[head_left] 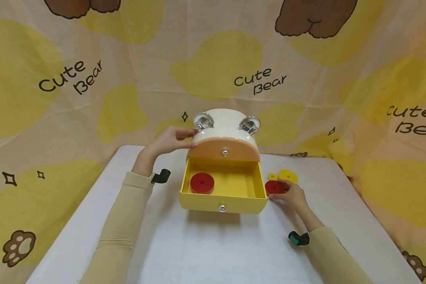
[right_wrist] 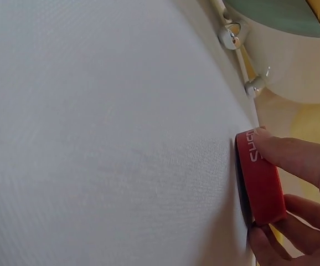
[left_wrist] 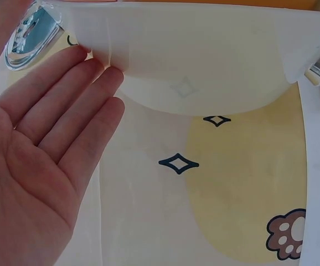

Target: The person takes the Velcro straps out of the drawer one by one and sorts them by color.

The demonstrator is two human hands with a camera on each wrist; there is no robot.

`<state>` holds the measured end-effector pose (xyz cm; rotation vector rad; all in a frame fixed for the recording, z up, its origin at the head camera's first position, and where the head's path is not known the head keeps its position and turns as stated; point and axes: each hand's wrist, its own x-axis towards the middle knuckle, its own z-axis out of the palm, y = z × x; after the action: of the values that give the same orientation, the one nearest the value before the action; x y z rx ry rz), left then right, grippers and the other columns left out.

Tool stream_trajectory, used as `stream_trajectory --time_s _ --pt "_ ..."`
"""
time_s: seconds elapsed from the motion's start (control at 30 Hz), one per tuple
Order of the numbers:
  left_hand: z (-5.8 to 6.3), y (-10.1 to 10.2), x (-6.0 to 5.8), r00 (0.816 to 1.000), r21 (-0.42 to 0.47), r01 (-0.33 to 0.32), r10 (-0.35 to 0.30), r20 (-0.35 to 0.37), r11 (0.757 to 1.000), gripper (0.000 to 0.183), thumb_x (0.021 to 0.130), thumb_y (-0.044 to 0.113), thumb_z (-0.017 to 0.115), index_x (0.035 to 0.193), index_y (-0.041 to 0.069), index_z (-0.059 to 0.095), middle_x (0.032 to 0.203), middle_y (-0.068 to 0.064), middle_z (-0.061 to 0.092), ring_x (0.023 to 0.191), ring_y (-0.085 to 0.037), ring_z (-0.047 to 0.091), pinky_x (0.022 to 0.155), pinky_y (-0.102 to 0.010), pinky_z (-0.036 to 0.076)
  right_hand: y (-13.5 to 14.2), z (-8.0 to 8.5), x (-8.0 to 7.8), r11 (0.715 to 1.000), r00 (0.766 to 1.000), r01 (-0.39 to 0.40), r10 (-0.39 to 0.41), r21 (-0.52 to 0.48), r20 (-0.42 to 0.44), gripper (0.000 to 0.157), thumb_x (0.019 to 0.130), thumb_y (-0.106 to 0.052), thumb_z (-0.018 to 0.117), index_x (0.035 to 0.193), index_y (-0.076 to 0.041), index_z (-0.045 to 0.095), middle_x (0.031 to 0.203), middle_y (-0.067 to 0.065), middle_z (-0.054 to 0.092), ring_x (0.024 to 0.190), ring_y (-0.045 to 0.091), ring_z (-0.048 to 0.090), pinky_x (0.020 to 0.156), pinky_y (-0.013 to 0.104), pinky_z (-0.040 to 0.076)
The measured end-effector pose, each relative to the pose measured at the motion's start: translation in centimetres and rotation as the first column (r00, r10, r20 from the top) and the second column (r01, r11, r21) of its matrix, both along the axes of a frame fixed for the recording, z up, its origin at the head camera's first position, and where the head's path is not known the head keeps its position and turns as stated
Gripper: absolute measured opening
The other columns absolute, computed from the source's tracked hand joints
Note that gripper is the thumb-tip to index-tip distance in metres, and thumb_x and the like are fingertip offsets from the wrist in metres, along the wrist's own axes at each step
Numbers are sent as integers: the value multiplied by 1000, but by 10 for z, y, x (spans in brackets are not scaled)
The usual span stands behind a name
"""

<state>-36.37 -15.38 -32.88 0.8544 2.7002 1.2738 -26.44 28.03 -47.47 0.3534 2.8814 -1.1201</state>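
A toy-like drawer box (head_left: 221, 126) with a white top and silver ears has its lower yellow drawer (head_left: 218, 204) pulled out. Inside the drawer lies a red disc (head_left: 202, 182) at the left. My left hand (head_left: 167, 141) rests against the box's left side. Straight fingers (left_wrist: 88, 105) touch its white wall in the left wrist view. Just right of the drawer, my right hand (head_left: 294, 196) pinches another red disc (head_left: 274, 187) between thumb and fingers. White lettering runs along that disc's rim (right_wrist: 264, 185) in the right wrist view.
Behind the held disc, a large yellow disc (head_left: 288, 175) and a small yellow ring (head_left: 271, 176) lie on the white table (head_left: 206, 252). The upper orange drawer (head_left: 209, 149) is closed. A patterned cloth (head_left: 213, 71) hangs behind and at the sides.
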Motion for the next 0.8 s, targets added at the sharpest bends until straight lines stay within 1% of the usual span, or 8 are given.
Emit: stream_trajectory --time_s 0.2,0.47,0.7,0.8 --pt "2 1 2 1000 -9 -3 3 -7 1000 69 73 54 76 130 18 60 129 0 62 122 -20 57 100 -42 47 0 -2 1 1000 1000 21 -21 -17 -2 80 74 -34 81 139 -5 45 136 23 50 123 38 46 104 52 40" --pt "2 1 3 1000 -5 2 -2 -9 1000 68 73 52 76 130 17 60 129 -2 62 122 -21 57 100 -43 47 -1 -3 3 999 1000 21 -21 -41 -15 81 76 -30 81 142 -5 42 138 22 49 124 37 46 104 50 41" --pt "2 1 3 1000 3 -2 2 0 1000 70 72 54 77 129 18 61 128 0 62 122 -19 57 100 -41 47 -3 0 3 998 1000 31 -31 -57 1 77 79 -22 79 143 -5 41 138 22 48 124 37 45 104 49 41" --pt "1 1 2 1000 9 5 -5 -2 1000 69 73 52 77 130 17 60 129 -1 61 122 -21 56 100 -42 47 -3 1 3 997 999 36 -35 -65 7 75 79 -19 78 143 -6 41 139 22 48 125 38 44 105 49 40"
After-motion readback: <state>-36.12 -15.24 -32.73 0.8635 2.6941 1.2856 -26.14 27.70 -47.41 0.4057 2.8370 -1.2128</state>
